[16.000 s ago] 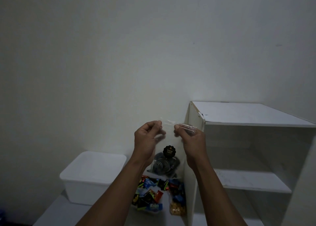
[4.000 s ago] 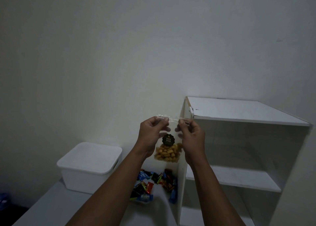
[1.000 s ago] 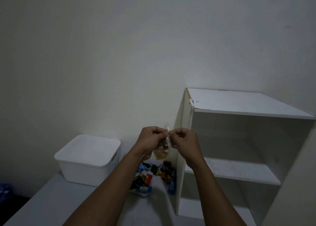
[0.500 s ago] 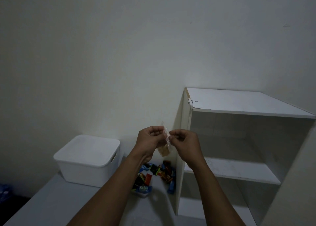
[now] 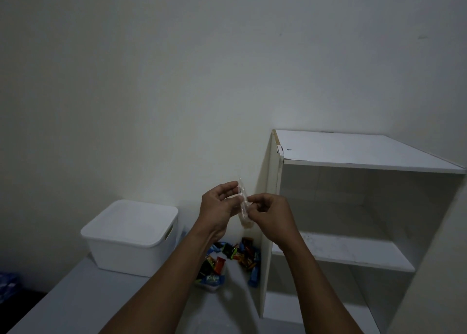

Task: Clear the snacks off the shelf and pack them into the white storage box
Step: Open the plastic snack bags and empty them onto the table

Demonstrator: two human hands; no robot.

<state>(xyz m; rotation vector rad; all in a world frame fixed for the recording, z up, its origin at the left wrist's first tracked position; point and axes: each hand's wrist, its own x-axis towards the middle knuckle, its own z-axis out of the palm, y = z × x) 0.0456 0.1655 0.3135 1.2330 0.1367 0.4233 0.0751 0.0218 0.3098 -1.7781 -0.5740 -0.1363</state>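
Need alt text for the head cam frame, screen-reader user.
The left hand and right hand pinch a small clear snack bag between them, in front of a pale wall. Below, wrapped snacks lie on a white surface between the white storage box, left, and a white shelf unit, right.

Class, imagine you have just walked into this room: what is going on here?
A person holds a small clear snack bag up in the air, edge-on to the camera. The left hand and the right hand both pinch it. It hangs in front of the white shelf unit. A pile of wrapped sweets lies on the grey table, between the shelf unit and the white storage box.
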